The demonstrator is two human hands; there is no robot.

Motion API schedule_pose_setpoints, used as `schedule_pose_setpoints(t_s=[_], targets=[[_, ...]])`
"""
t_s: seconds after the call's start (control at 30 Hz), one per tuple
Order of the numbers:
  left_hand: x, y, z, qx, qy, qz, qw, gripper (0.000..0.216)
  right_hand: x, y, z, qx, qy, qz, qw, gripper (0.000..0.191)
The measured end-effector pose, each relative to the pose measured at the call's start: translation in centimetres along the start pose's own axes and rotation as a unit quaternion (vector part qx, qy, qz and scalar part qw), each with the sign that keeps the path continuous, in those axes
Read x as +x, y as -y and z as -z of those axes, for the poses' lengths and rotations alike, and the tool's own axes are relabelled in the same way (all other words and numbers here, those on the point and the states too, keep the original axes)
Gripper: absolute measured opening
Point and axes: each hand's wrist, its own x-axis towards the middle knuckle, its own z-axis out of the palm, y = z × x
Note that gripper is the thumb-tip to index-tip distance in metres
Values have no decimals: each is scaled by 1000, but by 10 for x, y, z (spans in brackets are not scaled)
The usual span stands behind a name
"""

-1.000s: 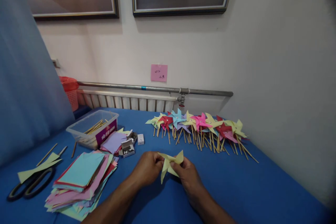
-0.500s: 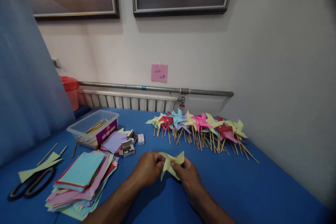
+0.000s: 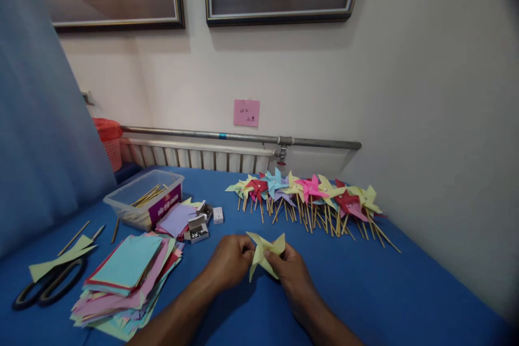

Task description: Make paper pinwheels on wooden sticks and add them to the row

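Observation:
A pale yellow paper pinwheel (image 3: 263, 248) is held between my hands above the blue table, its points folded in toward the middle. My right hand (image 3: 292, 270) pinches it, with the thumb pressed on its centre and the fingers behind. At its left edge, my left hand (image 3: 232, 260) is closed, with thumb and curled fingers against the paper; what the fingertips do behind it is hidden. No stick shows on this pinwheel. Beyond my hands lies a row of finished-looking pinwheels (image 3: 310, 188) on wooden sticks, in several colours.
To the left are a stack of coloured paper (image 3: 127, 265), black-handled scissors (image 3: 60, 284) under yellow paper scraps, and a clear plastic box (image 3: 121, 194) of sticks. Small open boxes of metal pins (image 3: 198, 228) stand by it. A wall and radiator (image 3: 206, 158) bound the back.
Almost nothing differs. Both hands stay in place on the yellow pinwheel, whose lower left point has shifted very slightly.

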Motion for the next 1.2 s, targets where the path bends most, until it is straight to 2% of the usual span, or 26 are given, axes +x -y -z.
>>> schedule_pose_setpoints(t_s=[0.2,0.37,0.73,0.93,1.2], targets=[[0,1,-1,1,2,0,1000,16,-2,2,0,-3,-4,15,1000,35],[0,0,-1,11,-2,-3,1000,16,0,1,2,-3,16,13,1000,39],[0,0,-2,12,-6,-5,1000,16,6,-5,4,-14,14,16,1000,45],[0,0,-2,12,-6,-7,1000,17,2,1,4,-5,27,17,999,40],[0,-2,0,11,-9,-1,1000,16,9,-6,7,-14,26,-2,1000,47]])
